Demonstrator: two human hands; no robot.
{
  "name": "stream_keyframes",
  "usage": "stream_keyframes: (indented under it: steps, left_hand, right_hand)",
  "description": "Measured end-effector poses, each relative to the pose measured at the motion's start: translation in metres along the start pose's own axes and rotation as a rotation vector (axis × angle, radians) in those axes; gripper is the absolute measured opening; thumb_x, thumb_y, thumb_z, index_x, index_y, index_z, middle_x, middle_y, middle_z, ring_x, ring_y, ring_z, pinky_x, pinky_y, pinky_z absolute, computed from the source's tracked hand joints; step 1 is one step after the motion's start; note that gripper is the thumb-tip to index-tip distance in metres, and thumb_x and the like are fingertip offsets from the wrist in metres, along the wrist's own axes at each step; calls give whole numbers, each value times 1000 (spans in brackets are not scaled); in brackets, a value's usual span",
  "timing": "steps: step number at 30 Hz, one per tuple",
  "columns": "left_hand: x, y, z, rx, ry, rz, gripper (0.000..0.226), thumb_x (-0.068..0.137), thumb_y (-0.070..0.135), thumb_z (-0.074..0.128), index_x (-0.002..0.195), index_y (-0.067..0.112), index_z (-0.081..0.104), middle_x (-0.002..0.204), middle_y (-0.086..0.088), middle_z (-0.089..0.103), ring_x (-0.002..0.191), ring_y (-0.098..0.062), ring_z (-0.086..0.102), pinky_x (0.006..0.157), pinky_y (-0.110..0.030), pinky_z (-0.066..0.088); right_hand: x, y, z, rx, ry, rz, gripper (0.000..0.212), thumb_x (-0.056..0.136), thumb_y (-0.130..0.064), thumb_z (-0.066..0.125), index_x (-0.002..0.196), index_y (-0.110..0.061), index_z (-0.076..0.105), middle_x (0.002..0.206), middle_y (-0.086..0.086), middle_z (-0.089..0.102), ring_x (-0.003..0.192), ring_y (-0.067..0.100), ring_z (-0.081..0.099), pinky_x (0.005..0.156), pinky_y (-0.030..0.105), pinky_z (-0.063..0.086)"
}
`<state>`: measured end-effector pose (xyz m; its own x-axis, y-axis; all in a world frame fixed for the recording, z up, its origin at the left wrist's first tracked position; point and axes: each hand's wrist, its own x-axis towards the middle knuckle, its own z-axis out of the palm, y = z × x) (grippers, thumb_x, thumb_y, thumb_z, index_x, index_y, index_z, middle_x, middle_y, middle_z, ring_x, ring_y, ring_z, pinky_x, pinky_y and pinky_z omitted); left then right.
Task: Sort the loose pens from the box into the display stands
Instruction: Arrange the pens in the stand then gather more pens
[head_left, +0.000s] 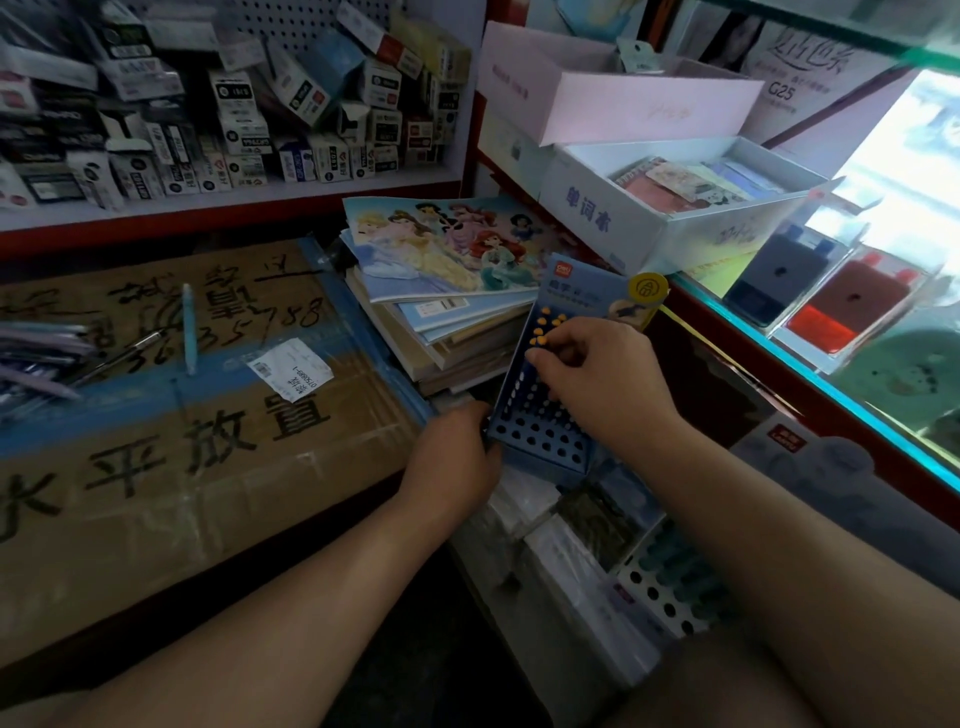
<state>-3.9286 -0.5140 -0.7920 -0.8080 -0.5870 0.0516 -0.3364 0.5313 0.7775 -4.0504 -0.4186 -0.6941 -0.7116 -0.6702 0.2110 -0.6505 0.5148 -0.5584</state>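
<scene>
A blue display stand (540, 415) with rows of round holes leans tilted against a stack of books. Several yellow-capped pens (548, 325) fill its upper holes. My left hand (457, 457) grips the stand's lower left edge. My right hand (592, 364) is curled over the middle of the stand, fingertips at a yellow pen top; whether it pinches that pen is hidden. A light blue pen (189, 332) lies alone on the taped cardboard box (197, 457). A pile of loose pens (36, 358) lies at the box's far left.
A stack of books (441, 291) with a cartoon cover sits behind the stand. A second, white perforated stand (670, 582) holding teal pens lies at lower right. Shelves of small pen boxes (234, 104) fill the back left. A glass counter (831, 332) runs along the right.
</scene>
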Motion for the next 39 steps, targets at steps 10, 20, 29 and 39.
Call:
stream_keyframes:
  steps: [10,20,29,39]
  left_hand:
    - [-3,-7,4,-19,-50,48,34,91,13,62,125,16,65,117,-6,68,105,-18,63,89,-39,56]
    - [-2,-7,0,-55,-111,42,41,90,19,67,130,18,62,124,-3,66,111,-16,62,94,-37,55]
    - [-2,-9,-2,-44,-169,33,54,87,24,73,138,23,54,131,-3,60,119,-15,57,100,-28,49]
    - [-29,6,-47,-92,-143,-33,61,93,26,72,148,20,46,129,11,52,117,-5,54,96,-22,49]
  right_hand:
    - [4,-1,7,-93,11,74,28,91,-46,69,77,-22,66,68,-4,70,64,15,68,67,41,61]
    - [2,-3,16,-90,-59,61,28,94,-40,69,81,-15,70,70,2,71,63,19,69,63,45,62]
    - [6,-1,17,-96,-87,68,28,94,-40,69,81,-15,71,70,4,72,62,20,69,63,46,62]
    - [-7,-9,-5,56,-253,76,22,90,-44,74,82,-23,73,73,-4,72,69,13,69,69,40,62]
